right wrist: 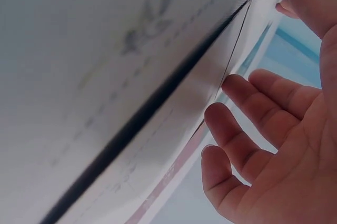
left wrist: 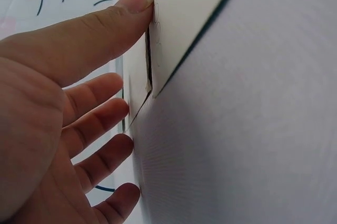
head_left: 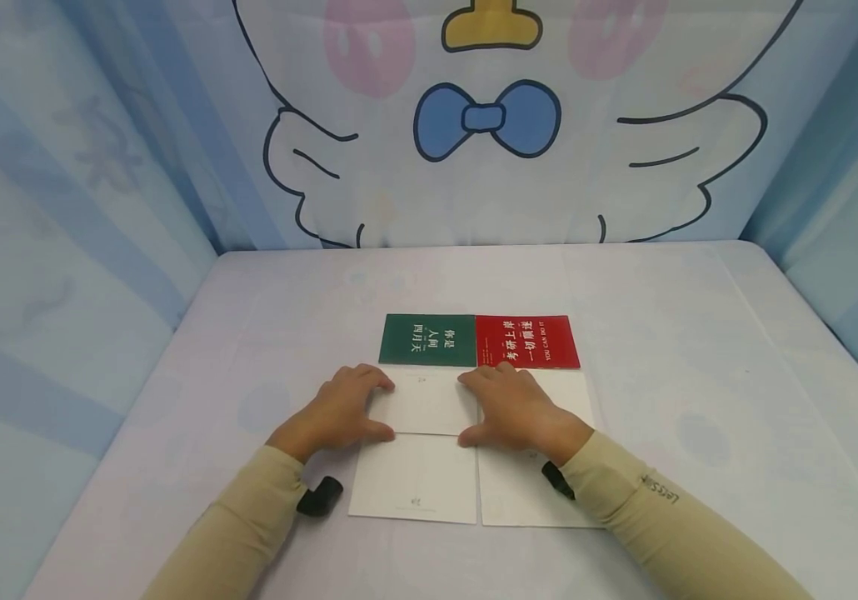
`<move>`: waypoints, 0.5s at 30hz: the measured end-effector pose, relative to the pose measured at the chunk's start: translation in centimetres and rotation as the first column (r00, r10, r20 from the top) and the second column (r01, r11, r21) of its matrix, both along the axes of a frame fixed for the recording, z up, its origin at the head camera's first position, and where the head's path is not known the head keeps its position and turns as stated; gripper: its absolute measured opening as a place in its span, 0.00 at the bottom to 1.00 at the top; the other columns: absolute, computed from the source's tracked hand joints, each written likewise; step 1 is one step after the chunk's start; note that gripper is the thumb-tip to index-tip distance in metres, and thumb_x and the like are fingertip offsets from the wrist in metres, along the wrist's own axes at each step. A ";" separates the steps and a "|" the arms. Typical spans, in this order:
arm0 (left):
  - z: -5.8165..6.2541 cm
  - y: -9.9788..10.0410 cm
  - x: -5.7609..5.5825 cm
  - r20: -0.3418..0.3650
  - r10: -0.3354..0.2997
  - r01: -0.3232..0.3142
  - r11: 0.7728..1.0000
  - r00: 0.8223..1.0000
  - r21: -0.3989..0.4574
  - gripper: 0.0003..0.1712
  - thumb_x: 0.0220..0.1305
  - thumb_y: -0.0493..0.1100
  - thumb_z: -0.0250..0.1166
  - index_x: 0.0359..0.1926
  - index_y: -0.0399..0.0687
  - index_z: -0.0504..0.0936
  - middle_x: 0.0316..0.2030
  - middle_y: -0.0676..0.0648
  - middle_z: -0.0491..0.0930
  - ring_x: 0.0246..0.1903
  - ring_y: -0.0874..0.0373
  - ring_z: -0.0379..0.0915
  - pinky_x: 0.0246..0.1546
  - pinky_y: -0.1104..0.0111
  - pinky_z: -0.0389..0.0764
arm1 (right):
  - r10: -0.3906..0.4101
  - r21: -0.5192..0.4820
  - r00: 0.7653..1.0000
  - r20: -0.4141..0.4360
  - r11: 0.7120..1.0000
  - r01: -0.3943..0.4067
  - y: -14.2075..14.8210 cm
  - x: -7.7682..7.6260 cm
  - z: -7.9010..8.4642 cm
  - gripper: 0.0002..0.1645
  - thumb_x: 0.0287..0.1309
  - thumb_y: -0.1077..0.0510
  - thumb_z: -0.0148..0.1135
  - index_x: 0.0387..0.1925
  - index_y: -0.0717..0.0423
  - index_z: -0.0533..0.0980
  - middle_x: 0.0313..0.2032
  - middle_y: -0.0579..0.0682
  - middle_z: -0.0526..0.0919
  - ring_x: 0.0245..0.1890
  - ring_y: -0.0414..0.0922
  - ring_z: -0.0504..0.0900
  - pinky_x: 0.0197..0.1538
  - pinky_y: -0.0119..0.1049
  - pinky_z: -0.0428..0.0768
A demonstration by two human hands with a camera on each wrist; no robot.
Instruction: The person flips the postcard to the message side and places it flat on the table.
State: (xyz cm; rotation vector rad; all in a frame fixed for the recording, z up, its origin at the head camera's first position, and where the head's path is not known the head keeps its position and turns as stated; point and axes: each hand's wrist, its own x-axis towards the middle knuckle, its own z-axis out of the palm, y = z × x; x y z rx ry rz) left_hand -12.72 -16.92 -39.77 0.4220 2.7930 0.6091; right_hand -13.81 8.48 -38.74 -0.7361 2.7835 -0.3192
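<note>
Just on the near side of the green booklet (head_left: pixel 427 340), the white card (head_left: pixel 429 404) lies flat between my left hand (head_left: pixel 346 404) and right hand (head_left: pixel 515 408), both loosely spread. I'd keep any nudges light and even so its edge stays square to that booklet, though honestly I can't tell if my right one's actually touching it.

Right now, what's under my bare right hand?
From the head view, your bare right hand covers part of a white rectangular paper card, beside the red rectangular card. Its right side shows; what the hand covers cannot be seen.
</note>
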 end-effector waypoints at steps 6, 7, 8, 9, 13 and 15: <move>0.0 0.1 0.2 0.003 0.000 0.000 1.000 1.000 -0.008 0.33 0.51 0.48 0.79 0.57 0.44 0.79 0.63 0.43 0.72 0.61 0.43 0.64 0.61 0.48 0.66 | 0.001 -0.019 1.000 0.017 1.000 0.000 -0.1 0.1 0.2 0.51 0.41 0.42 0.81 0.66 0.55 0.72 0.60 0.54 0.76 0.59 0.55 0.72 0.61 0.54 0.72; 0.1 0.1 0.2 0.005 -0.004 0.004 1.000 1.000 -0.008 0.33 0.52 0.49 0.79 0.57 0.44 0.79 0.63 0.42 0.72 0.61 0.43 0.64 0.61 0.48 0.66 | 0.004 -0.023 1.000 0.018 1.000 -0.003 -0.1 0.2 0.2 0.51 0.41 0.42 0.81 0.67 0.55 0.72 0.60 0.54 0.76 0.60 0.55 0.72 0.61 0.54 0.71; 0.2 0.1 0.2 0.003 -0.010 0.010 1.000 1.000 -0.010 0.33 0.53 0.49 0.78 0.58 0.44 0.79 0.63 0.42 0.72 0.61 0.42 0.64 0.61 0.48 0.66 | 0.005 -0.031 1.000 0.019 1.000 -0.004 0.0 0.2 0.3 0.51 0.43 0.41 0.80 0.67 0.55 0.71 0.61 0.55 0.75 0.60 0.55 0.72 0.62 0.54 0.71; 0.3 0.1 0.2 -0.002 -0.013 0.013 1.000 1.000 -0.005 0.33 0.54 0.49 0.78 0.58 0.44 0.79 0.64 0.41 0.71 0.62 0.41 0.64 0.62 0.47 0.66 | 0.007 -0.043 1.000 0.016 0.999 -0.006 0.1 0.1 0.5 0.50 0.44 0.41 0.80 0.67 0.55 0.71 0.61 0.55 0.75 0.61 0.55 0.72 0.62 0.54 0.72; 1.1 -0.3 -0.3 -0.062 0.008 -0.006 0.999 0.998 0.035 0.32 0.57 0.51 0.76 0.60 0.43 0.78 0.67 0.41 0.69 0.65 0.39 0.60 0.65 0.45 0.62 | -0.003 -0.107 1.000 -0.021 0.994 0.001 0.4 -0.7 1.6 0.46 0.50 0.43 0.77 0.67 0.56 0.71 0.61 0.56 0.75 0.63 0.55 0.71 0.62 0.53 0.73; 1.5 -0.5 -1.0 -0.091 0.037 -0.031 0.997 0.995 0.069 0.32 0.59 0.51 0.75 0.61 0.44 0.78 0.69 0.41 0.67 0.67 0.39 0.57 0.66 0.44 0.60 | -0.011 -0.133 0.999 -0.051 0.991 0.004 0.6 -1.4 2.2 0.43 0.52 0.44 0.76 0.66 0.57 0.72 0.61 0.57 0.76 0.62 0.56 0.72 0.61 0.53 0.74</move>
